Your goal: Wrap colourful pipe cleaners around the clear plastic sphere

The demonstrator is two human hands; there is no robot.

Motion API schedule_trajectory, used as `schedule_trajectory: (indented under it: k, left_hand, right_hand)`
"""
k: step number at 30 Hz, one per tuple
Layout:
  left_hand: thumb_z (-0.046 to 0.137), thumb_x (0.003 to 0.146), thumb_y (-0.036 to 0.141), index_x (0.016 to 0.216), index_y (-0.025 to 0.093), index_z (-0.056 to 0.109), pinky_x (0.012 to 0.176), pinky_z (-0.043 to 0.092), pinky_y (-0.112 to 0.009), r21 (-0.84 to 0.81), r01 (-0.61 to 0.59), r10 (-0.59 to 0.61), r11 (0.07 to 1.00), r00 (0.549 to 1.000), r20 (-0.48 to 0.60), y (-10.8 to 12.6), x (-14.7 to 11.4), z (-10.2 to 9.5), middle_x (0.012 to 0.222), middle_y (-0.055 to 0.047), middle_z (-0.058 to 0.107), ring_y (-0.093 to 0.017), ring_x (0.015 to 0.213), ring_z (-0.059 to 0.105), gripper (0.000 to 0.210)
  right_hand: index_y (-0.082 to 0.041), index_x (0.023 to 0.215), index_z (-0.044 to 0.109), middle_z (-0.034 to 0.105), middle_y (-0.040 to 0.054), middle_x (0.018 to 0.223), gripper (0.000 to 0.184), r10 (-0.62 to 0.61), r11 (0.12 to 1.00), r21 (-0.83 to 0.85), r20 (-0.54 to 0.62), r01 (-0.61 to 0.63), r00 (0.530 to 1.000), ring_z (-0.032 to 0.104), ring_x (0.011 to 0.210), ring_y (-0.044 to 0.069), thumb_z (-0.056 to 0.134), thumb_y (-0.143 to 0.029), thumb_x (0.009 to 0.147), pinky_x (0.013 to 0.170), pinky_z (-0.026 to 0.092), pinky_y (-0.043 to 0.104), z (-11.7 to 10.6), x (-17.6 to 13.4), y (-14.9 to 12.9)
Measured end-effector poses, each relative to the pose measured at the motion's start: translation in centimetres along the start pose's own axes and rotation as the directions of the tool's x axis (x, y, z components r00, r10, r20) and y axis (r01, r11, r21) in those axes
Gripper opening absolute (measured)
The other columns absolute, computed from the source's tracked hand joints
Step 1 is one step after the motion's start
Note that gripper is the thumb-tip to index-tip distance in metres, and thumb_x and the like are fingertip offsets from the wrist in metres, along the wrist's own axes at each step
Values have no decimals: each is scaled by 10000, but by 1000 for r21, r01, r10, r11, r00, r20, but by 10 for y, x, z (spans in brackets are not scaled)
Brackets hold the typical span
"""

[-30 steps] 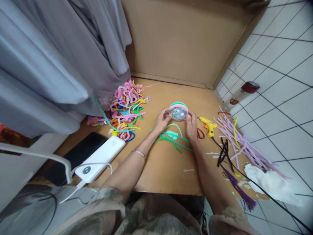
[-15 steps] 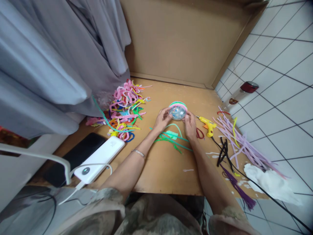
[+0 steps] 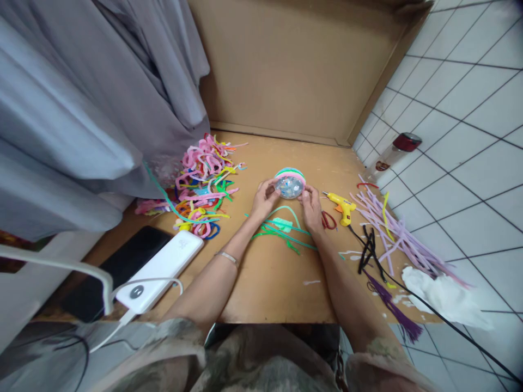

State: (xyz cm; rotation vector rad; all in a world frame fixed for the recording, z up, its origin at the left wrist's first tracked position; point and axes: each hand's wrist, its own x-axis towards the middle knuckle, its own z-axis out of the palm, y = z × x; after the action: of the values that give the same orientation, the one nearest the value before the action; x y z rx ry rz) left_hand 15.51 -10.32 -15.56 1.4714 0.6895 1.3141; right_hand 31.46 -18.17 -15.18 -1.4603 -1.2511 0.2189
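Between my two hands is a clear, round, dome-like piece (image 3: 290,188) with pink and green pipe cleaners wound along its far rim. Its clear side faces me, and bluish bits show in or through it. My left hand (image 3: 265,197) grips its left edge between thumb and fingers. On the opposite edge, my right hand (image 3: 310,203) holds it the same way. Green pipe cleaners (image 3: 281,235) and a small mint-green piece (image 3: 282,224) lie on the table just below my hands. A yellow glue gun (image 3: 342,207) rests right of my right hand, beside red-handled scissors (image 3: 328,220).
A heap of colourful pipe cleaners (image 3: 204,163) sits at the left, near a white power bank (image 3: 163,270) and a black phone-like slab (image 3: 122,267). Lilac pipe cleaners (image 3: 398,234), black strips (image 3: 368,250), a purple tassel (image 3: 394,307) and white tissue (image 3: 439,294) lie right.
The whole view has shifted slightly, so everything sits a little further left. Both hands keep the same hold on the round piece, which shows little change in tilt.
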Motion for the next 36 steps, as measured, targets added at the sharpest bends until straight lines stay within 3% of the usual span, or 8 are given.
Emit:
schedule_trajectory:
  k: [9, 20, 36]
  left_hand:
    - [703, 783, 471, 1097, 224, 680, 1078, 455, -410, -16, -19, 19, 1000, 1000, 19, -2, 2, 1, 1287, -105, 618, -245, 1190, 599, 400]
    - [689, 807, 454, 1099, 221, 669, 1077, 458, -409, 12, -45, 46, 999, 998, -33, -2, 0, 1, 1285, -107, 610, -241, 1204, 590, 373]
    - [672, 831, 430, 1109, 224, 681, 1080, 457, -430, 69, -95, 97, 993, 995, -23, -7, 3, 0, 1292, -108, 618, -242, 1216, 592, 346]
  right_hand:
    - [-242, 1363, 519, 607, 130, 1318, 567, 9, 1000, -23, 4, -9, 1000, 590, 1190, 245, 344, -617, 975, 991, 510, 453, 3, 0, 0]
    - [-247, 1340, 552, 629, 119, 1282, 566, 10, 1000, -19, 6, -10, 1000, 575, 1224, 247, 321, -620, 983, 1012, 504, 458, 3, 1, 0]
    - [-286, 1390, 523, 600, 92, 1360, 515, 1, 1000, 4, 27, -2, 1000, 551, 1276, 268, 374, -571, 988, 1079, 462, 486, 1, 1, 9]
